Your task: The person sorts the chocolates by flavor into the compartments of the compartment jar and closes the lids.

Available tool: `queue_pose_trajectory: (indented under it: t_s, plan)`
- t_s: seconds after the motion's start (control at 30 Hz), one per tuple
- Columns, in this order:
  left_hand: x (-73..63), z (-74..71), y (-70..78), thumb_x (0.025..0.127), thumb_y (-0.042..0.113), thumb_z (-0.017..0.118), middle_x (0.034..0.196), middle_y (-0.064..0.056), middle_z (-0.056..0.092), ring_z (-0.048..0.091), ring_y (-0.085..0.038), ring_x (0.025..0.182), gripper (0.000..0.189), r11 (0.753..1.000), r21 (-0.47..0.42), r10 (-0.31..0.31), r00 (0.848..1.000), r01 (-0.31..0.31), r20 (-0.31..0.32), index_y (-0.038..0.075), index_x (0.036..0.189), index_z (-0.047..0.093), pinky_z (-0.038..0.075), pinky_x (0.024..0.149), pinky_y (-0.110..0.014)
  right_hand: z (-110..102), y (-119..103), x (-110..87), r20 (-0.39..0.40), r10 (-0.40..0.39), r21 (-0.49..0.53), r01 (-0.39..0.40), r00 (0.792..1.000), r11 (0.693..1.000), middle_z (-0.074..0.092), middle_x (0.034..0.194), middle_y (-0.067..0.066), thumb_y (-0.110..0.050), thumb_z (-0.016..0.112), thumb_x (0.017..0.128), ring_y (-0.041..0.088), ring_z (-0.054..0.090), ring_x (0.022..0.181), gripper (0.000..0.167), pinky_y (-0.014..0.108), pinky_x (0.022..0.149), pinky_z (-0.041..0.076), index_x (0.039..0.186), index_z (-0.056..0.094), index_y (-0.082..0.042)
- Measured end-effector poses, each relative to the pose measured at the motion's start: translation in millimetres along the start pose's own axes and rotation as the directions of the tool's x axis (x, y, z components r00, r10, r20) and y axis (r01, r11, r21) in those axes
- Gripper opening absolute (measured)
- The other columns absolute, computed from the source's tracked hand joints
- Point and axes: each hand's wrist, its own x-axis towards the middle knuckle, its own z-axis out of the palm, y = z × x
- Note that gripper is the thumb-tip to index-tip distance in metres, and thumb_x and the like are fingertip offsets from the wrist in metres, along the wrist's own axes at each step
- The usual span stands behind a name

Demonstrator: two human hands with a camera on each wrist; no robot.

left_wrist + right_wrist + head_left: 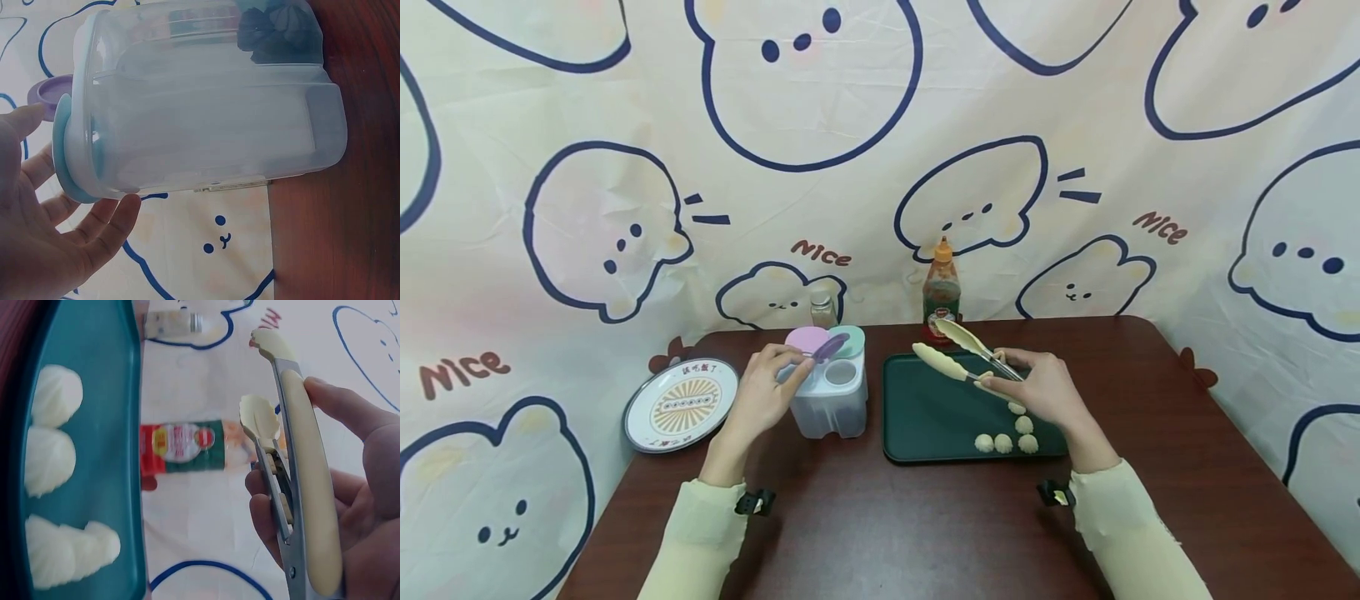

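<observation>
A pair of hands works over a dark wooden counter [850,533]. The right hand [1047,390] grips cream-tipped tongs [946,363] above a dark green tray [921,417]. Its fingers are curled round the handles; the tongs themselves stand spread, with nothing between their tips. Their long axis slants from the hand toward the tray's far left corner. Small white dumplings [1003,443] sit at the tray's near right corner, some along the near edge and others along the right edge. So the tips face away from the dumplings, which lie below the right hand and toward the person. This hand is much nearer to them than the left.

Left of the tray, just beside it, stands a translucent container [831,412]. The left hand [763,390] is at its top, thumb and fingers pinching a purple lid [832,347]. One round opening [840,372] is uncovered on the container's right side, toward the tray; the dumplings lie to its right and nearer the counter's near edge. A pale blue lid [64,150] shows beside the left hand's fingers in the left wrist view.
</observation>
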Motion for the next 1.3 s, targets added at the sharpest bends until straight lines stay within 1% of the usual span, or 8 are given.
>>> queue_pose_trajectory:
  t_s: [0.1,0.23,0.53,0.83,0.97,1.07,1.17,1.3]
  plan:
    - [-0.3,0.5,-1.1,0.1,0.052,0.051,0.13,-0.012,0.059,0.045,-0.032,0.125,0.049,1.0,-0.001,-0.001,1.0,0.001,0.001,0.009,0.11,0.073,0.036,0.106,-0.055,-4,9,-0.9,-0.011,0.036,-0.015,-0.036,0.999,0.999,0.073,0.116,0.013,-0.056,0.077,0.081,0.026,0.064,0.094,0.069,0.039,0.079,0.05,0.134,0.063,-0.014]
    - [-0.3,0.3,-1.3,0.1,0.052,0.052,0.13,-0.012,0.059,0.046,-0.032,0.124,0.049,1.0,-0.001,0.005,1.0,-0.005,-0.002,0.009,0.11,0.073,0.036,0.105,-0.055,-8,19,-1.7,-0.025,0.079,-0.003,-0.079,0.997,0.997,0.071,0.12,0.014,-0.061,0.076,0.079,0.029,0.063,0.1,0.074,0.046,0.086,0.05,0.137,0.061,-0.016]
    - [-0.6,-0.7,-0.5,0.1,0.05,0.052,0.129,-0.012,0.06,0.047,-0.032,0.123,0.047,1.0,-0.002,0.016,1.0,-0.016,-0.002,0.009,0.109,0.073,0.036,0.104,-0.054,-15,37,-4.0,-0.083,0.146,0.005,-0.146,0.986,0.989,0.062,0.09,0.011,-0.062,0.076,0.077,0.027,0.052,0.087,0.06,0.034,0.063,0.039,0.119,0.063,-0.021]
    - [0.3,0.2,-0.7,0.099,0.049,0.054,0.127,-0.012,0.061,0.048,-0.031,0.122,0.045,1.0,0.006,0.021,1.0,-0.021,-0.021,0.01,0.107,0.074,0.036,0.103,-0.052,-22,55,-6.7,-0.186,0.179,-0.054,-0.192,0.966,0.98,0.052,0.084,0.011,-0.064,0.074,0.078,0.025,0.043,0.075,0.066,0.032,0.057,0.033,0.121,0.062,-0.016]
    - [0.6,0.5,-0.7,0.099,0.05,0.054,0.127,-0.011,0.062,0.048,-0.031,0.122,0.045,1.0,0.011,0.019,0.999,-0.019,-0.026,0.01,0.107,0.074,0.037,0.103,-0.052,-25,65,-8.3,-0.212,0.236,-0.059,-0.253,0.949,0.966,0.062,0.106,0.017,-0.067,0.072,0.078,0.029,0.048,0.085,0.079,0.036,0.063,0.037,0.131,0.058,-0.01]
    - [0.8,0.8,-1.1,0.099,0.051,0.054,0.127,-0.011,0.061,0.048,-0.031,0.122,0.046,1.0,0.011,0.015,1.0,-0.015,-0.024,0.01,0.108,0.074,0.037,0.103,-0.052,-26,72,-9.0,-0.216,0.273,-0.054,-0.291,0.937,0.955,0.059,0.13,0.023,-0.068,0.07,0.079,0.035,0.052,0.099,0.091,0.044,0.073,0.044,0.141,0.05,-0.005]
    - [0.9,1.1,-1.7,0.099,0.051,0.053,0.127,-0.011,0.061,0.048,-0.03,0.122,0.046,1.0,0.006,0.013,1.0,-0.013,-0.02,0.011,0.108,0.074,0.037,0.103,-0.052,-27,80,-9.0,-0.22,0.294,-0.052,-0.312,0.93,0.949,0.052,0.142,0.026,-0.069,0.069,0.08,0.04,0.052,0.112,0.1,0.052,0.084,0.046,0.148,0.042,-0.001]
    - [1.0,1.3,-2.2,0.099,0.051,0.054,0.127,-0.011,0.061,0.047,-0.03,0.123,0.046,1.0,0.003,0.013,1.0,-0.013,-0.019,0.011,0.108,0.074,0.036,0.104,-0.052,-28,89,-9.0,-0.229,0.327,-0.035,-0.343,0.917,0.938,0.048,0.145,0.028,-0.07,0.069,0.079,0.042,0.05,0.117,0.104,0.056,0.088,0.045,0.15,0.037,0.001]
